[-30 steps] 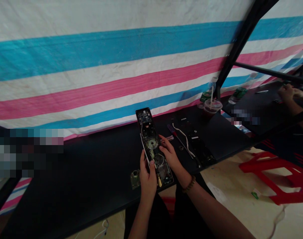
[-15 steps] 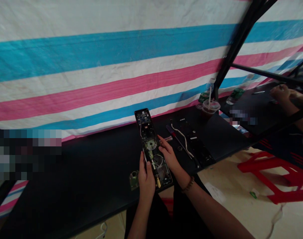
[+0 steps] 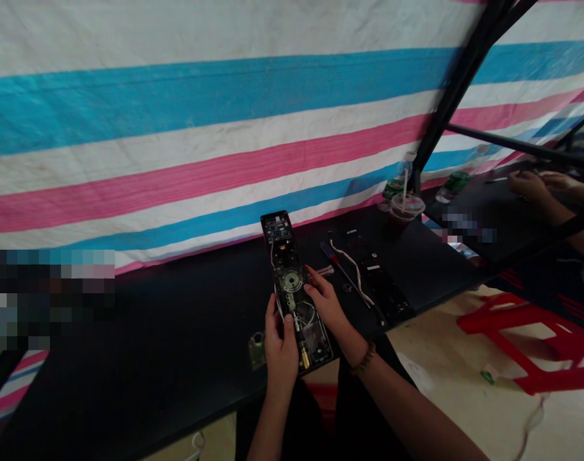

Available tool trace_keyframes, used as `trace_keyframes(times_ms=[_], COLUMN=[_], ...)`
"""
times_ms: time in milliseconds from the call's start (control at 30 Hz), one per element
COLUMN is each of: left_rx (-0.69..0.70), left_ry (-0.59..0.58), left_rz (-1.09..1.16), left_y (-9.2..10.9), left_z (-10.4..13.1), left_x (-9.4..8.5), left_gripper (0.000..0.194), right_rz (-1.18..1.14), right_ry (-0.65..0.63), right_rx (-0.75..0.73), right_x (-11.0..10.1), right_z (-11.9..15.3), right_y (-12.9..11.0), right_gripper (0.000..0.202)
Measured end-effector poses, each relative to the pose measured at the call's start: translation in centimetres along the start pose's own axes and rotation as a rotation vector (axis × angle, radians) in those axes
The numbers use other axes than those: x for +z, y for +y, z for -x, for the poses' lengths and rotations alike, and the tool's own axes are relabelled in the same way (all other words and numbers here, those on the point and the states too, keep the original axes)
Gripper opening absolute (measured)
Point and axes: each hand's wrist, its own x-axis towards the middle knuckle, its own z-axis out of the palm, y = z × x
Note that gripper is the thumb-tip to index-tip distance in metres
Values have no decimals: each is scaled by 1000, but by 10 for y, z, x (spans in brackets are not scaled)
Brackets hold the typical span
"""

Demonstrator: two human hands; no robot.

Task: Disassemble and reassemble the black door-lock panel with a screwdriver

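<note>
Long black case: it is open, and it sits between the two hands by the near edge of the table. The case has a green board, a round part and a gold piece inside. I cannot tell if it touches the table.
Left hand: this hand is closed on the left side of the case, low down, with its thumb on top.
Right hand: this hand holds the right side, a bit higher up. The top part of the case pokes out past both hands.
Left of the case: a small see-through part is near the left hand.
Right of the case: a screwdriver, a white wire and a flat black panel.
Far right: a cup with a straw and a bottle.
Next table: another person's hands.
</note>
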Motion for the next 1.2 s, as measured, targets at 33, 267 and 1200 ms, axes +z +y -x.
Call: trace_keyframes(times_ms=[33,267,1200], left_rx=[-2,6,195], left_ry=[5,8,103], left_rz=[-1,-8,1], left_y=[1,5,-6], left_z=[0,2,17], left_x=[1,1,-2], left_gripper=[70,66,43], right_rz=[-1,31,-45], right_ry=[3,-22,2], right_rx=[2,-16,-168], right_x=[0,-1,-5], right_z=[-1,-2,13], right_y=[0,1,-14], right_gripper=[47,43,42])
